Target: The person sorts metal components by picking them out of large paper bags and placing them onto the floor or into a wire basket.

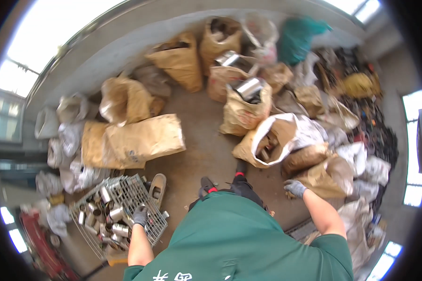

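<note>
Metal canisters (116, 214) lie in the wire basket (133, 187), left of the left fingers (139, 210), which seem at its mesh; whether grasping, I cannot tell. A firm rim hold would best steady it. The right fingers (290, 184) hang released beside a brown paper sack (330, 177).

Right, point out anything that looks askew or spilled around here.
A long tan paper sack, left of centre, seems to lie on its side, while the open sack beyond stands mouth-up. At far right, dark scrap lies loose; whether it spilled, I can't tell.
</note>
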